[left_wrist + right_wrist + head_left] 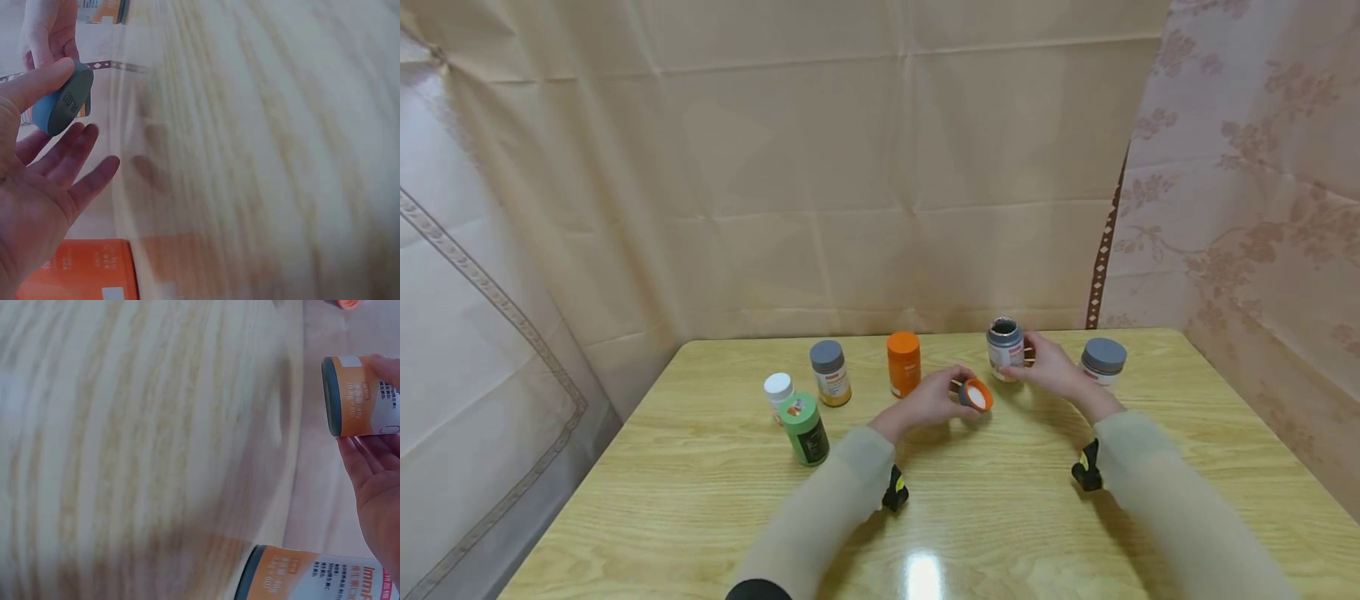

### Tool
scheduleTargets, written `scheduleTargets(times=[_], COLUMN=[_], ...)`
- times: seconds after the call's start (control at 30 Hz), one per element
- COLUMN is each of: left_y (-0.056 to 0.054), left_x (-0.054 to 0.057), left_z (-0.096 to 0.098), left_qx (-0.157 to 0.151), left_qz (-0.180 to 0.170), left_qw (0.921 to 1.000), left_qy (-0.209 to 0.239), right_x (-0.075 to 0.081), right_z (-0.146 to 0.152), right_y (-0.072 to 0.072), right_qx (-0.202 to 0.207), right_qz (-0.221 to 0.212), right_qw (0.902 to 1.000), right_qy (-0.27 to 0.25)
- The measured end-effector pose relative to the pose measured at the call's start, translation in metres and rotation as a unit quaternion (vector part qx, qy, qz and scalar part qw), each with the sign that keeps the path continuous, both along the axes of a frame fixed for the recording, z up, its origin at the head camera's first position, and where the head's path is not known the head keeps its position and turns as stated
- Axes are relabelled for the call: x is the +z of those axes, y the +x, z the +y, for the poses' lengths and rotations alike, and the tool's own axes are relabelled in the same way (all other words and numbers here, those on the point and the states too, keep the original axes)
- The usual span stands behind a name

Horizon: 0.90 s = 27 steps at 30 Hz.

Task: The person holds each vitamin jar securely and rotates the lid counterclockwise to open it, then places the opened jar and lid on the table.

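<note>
My left hand point(934, 398) pinches a round screw lid point(976, 396) between thumb and fingers, its white inner face and orange rim turned up in the head view. From the left wrist, the lid's grey top point(72, 103) shows between thumb and fingertips, the other fingers spread. To the right, an uncapped grey supplement jar point(1006, 357) with a white label stands near the table's back edge. My right hand point(1051, 367) grips that jar from its right side; the right wrist view shows the jar's orange-and-white label point(356, 397). The lid and jar are apart.
An orange bottle point(904, 367) stands just behind my left hand. Further left are a grey-capped bottle point(830, 375), a white-capped bottle point(778, 388) and a green bottle point(805, 429). A grey-lidded jar point(1102, 358) sits beside my right wrist. Behind the wooden table point(700, 500) hangs a curtain point(775, 167).
</note>
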<state>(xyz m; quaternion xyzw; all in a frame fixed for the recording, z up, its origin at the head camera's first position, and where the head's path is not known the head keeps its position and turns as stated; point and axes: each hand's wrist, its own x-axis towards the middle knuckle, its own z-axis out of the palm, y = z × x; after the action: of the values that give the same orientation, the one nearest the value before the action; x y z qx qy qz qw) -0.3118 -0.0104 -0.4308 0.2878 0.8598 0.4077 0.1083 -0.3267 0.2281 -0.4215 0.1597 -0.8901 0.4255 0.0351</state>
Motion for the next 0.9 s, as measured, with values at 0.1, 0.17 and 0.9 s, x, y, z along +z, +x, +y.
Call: scheduleTargets(times=[0.1,0.17,0.9], left_y=[-0.003,-0.004,-0.005], left_x=[-0.005,-0.008,-0.012], left_z=[0.004,0.006,0.023], left_qx=[-0.005,-0.008,0.032], left_qz=[-0.009,-0.011,0.002], left_qw=[0.9999,0.9998,0.9981], left_qy=[0.012,0.017,-0.053], right_x=[-0.003,-0.005,-0.021], right_z=[0.001,0.001,0.007], right_y=[-0.001,-0.002,-0.01], right_qx=[0.004,0.008,0.016], right_qz=[-0.011,-0.017,-0.052], right_qw=[0.9999,0.9997,0.9978], right_qy=[-0.012,-0.016,-0.038])
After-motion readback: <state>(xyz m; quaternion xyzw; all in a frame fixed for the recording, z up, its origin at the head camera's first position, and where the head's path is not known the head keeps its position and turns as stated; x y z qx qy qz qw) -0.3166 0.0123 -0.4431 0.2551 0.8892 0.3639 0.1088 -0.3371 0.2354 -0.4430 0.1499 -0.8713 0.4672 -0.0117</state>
